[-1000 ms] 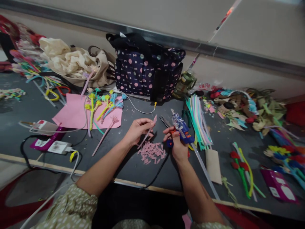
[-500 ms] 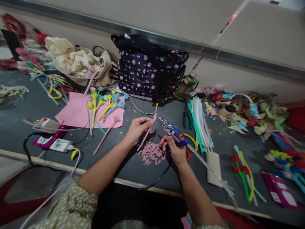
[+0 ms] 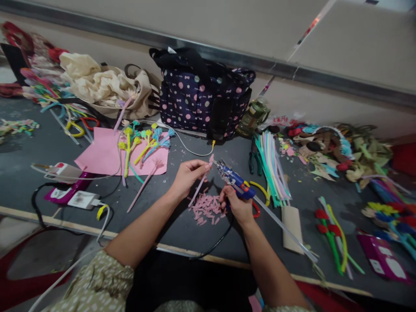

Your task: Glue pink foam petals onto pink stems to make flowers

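Note:
Between its thumb and fingers, my left hand pinches a pale pink pipe cleaner, its top end sticking up past the fingertips. My right hand is wrapped round a blue glue gun with a long clear glue stick coming out of its back. The gun's nozzle is at the top end of the pipe cleaner; whether they touch is hard to tell. Below the hands lies a pile of short pink pieces. Scissors with yellow and red handles are partly hidden behind the gun.
A pink sheet at left carries pipe-cleaner flowers. A dotted bag stands at the back, with a bottle beside it. Pliers and a bundle of pipe cleaners lie right. Cables cross the left side.
My right hand has brought the glue gun slightly left, so its nozzle is now at the pipe cleaner's tip. My left hand has stayed nearly still, holding the pipe cleaner.

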`<state>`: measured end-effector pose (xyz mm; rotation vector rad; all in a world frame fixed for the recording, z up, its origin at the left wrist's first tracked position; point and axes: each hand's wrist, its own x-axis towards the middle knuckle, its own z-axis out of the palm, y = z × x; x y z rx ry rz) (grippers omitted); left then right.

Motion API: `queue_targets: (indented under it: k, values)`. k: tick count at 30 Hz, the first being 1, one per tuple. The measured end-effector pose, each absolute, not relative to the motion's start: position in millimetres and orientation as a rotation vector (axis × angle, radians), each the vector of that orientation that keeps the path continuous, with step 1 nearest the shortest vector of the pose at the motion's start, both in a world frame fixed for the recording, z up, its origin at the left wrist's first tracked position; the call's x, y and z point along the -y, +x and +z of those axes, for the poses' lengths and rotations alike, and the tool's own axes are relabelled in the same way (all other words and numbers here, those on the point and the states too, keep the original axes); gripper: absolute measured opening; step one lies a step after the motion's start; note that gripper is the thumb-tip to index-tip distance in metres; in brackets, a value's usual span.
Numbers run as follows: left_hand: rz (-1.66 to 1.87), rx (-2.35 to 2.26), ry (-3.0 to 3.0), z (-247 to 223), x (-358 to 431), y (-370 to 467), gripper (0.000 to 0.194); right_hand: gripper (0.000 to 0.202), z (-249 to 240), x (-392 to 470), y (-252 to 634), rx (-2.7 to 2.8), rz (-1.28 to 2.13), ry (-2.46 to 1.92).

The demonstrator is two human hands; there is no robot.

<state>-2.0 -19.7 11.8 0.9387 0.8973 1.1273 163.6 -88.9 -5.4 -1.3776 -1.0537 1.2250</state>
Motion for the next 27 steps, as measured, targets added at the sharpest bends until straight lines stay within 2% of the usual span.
queue_targets:
  k: [18,27]
  values:
    - [1.123,-0.912,0.945,16.9,21.4,-1.8,0.030,0.055,-5.6,87.7,160.0,0.914,1.219,-1.477]
    - [1.130,-0.898,0.946,16.2,21.7,-1.6,0.029,0.050,-10.1,88.6,161.4,0.969,1.178,-1.471]
